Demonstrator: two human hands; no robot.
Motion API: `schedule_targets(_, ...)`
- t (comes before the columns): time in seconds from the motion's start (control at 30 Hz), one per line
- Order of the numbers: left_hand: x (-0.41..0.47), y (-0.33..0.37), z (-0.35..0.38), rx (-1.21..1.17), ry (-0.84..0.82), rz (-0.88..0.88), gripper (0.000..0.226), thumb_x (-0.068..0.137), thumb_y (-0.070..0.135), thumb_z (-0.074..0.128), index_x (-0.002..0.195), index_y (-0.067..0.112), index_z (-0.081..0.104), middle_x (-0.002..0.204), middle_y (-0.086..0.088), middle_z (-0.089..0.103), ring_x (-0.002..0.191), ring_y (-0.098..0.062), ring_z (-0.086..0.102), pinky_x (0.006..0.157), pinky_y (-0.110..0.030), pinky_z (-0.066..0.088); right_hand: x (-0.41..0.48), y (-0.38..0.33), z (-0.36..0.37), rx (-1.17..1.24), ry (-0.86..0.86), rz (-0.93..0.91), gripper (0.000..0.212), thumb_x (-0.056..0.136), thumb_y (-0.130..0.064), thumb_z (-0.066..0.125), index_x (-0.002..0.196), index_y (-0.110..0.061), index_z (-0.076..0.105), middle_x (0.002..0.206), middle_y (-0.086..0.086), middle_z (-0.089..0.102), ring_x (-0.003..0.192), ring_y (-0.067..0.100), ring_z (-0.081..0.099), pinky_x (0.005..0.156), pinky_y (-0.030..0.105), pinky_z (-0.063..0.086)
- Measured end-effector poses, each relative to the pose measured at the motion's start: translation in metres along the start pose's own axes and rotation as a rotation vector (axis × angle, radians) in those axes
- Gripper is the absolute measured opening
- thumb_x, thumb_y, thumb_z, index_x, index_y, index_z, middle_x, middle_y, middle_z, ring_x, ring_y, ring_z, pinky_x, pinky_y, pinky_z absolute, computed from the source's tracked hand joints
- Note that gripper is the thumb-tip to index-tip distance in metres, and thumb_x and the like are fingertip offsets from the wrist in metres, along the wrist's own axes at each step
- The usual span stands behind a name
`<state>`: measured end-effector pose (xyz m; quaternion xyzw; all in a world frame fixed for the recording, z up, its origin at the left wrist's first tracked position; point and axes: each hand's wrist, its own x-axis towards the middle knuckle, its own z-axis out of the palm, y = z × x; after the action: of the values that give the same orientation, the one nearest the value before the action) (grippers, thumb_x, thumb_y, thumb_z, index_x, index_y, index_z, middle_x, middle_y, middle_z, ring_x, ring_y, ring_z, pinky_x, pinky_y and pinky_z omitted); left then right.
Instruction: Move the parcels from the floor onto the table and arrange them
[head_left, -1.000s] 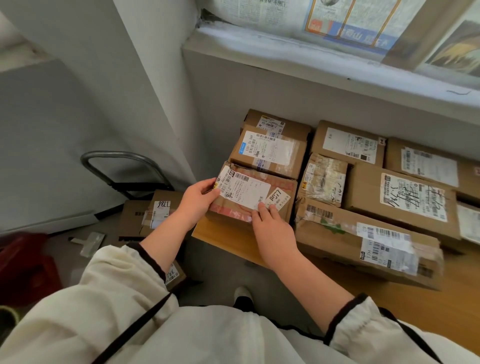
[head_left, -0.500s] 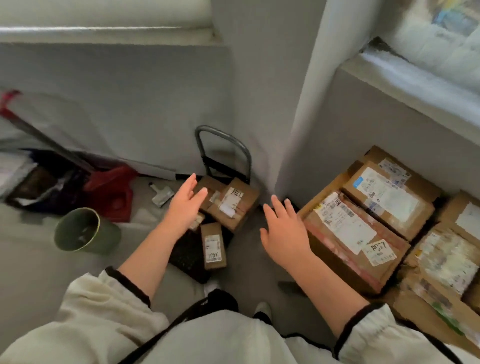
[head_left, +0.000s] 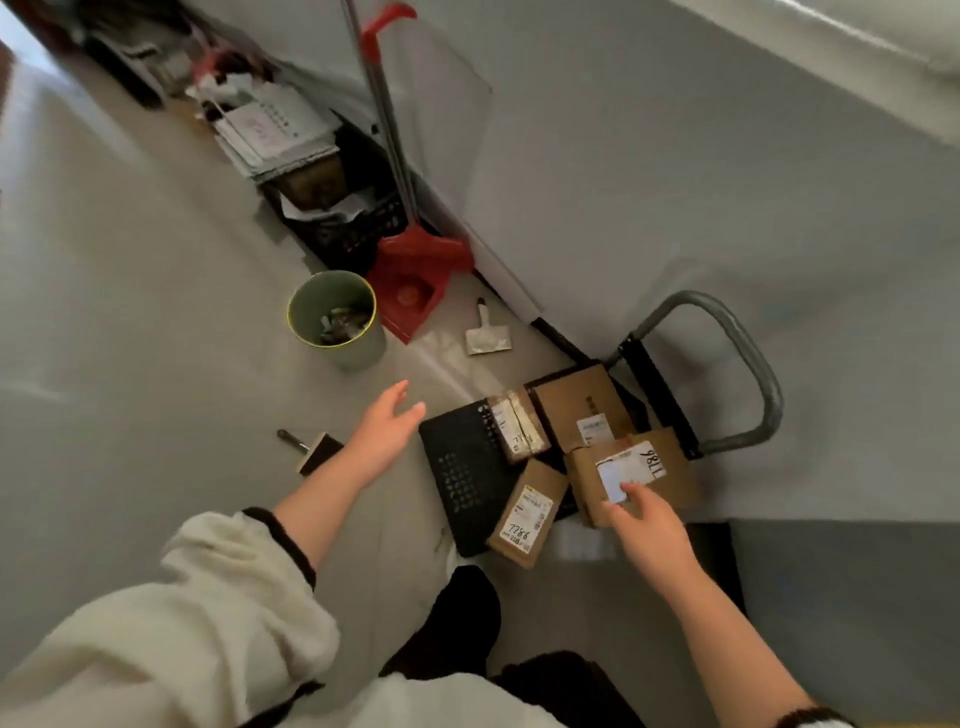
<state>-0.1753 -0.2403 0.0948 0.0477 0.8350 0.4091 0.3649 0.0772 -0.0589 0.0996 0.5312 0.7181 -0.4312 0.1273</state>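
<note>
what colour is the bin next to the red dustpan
The bin is pale green with a thin yellowish rim; the head view shows it best.

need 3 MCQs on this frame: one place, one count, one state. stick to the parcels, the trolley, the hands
1. Where do the parcels lie?
A. in the green bin
B. on the black trolley deck
C. on the red dustpan

2. How many parcels show?
A. two
B. six
C. four

3. What is the left hand doing?
A. open, holding nothing
B. gripping a parcel
C. gripping the trolley handle

Answers:
1 B: every cardboard box sits on the black deck, on the floor by the wall.
2 C: four cardboard boxes are visible, two of them marked 7786.
3 A: its fingers are spread in the air beside the deck, touching nothing.
</note>
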Motion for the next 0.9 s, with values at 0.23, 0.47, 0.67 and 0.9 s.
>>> schedule_targets(0.23,0.112,-0.029,0.048,0.116,-0.086,-0.141,0.054,0.096,0.025,0.051,0.144,0.009,0.032,0.149,-0.012,0.036,0.136,-0.023,0.035,0.107,-0.03,0.028,0.107,0.024,0.061,0.781,-0.274,0.738,0.034,0.096,-0.024,0.048,0.124,-0.004,0.051,0.13,0.017,0.052,0.115,0.038,0.051,0.087,0.047,0.043)
schedule_targets(0.47,0.248,-0.067,0.121,0.323,-0.187,-0.272,0.055,0.096,0.029,0.051,0.144,0.008,0.033,0.144,-0.015,0.042,0.129,-0.029,0.043,0.107,-0.033,0.033,0.242,0.057,0.141,1.005,-0.326,0.955,0.038,0.098,-0.027,0.043,0.127,-0.003,0.046,0.139,0.016,0.045,0.128,0.037,0.042,0.097,0.045,0.036)
schedule_targets(0.67,0.348,-0.106,0.207,0.628,-0.396,-0.047,0.05,0.092,0.034,0.055,0.134,0.011,0.044,0.137,-0.011,0.049,0.124,-0.027,0.046,0.09,-0.028,0.033,0.348,0.067,0.214,1.23,-0.289,0.954,0.051,0.098,-0.025,0.046,0.144,-0.009,0.03,0.144,0.019,0.037,0.132,0.038,0.036,0.104,0.047,0.033)
schedule_targets(0.9,0.399,-0.141,0.266,0.632,-0.474,-0.022,0.051,0.092,0.026,0.055,0.138,0.013,0.039,0.133,-0.01,0.052,0.121,-0.025,0.049,0.085,-0.026,0.035,0.394,0.087,0.259,1.333,-0.33,0.981,0.059,0.095,-0.024,0.051,0.148,-0.014,0.026,0.152,0.017,0.025,0.139,0.036,0.025,0.111,0.048,0.027)
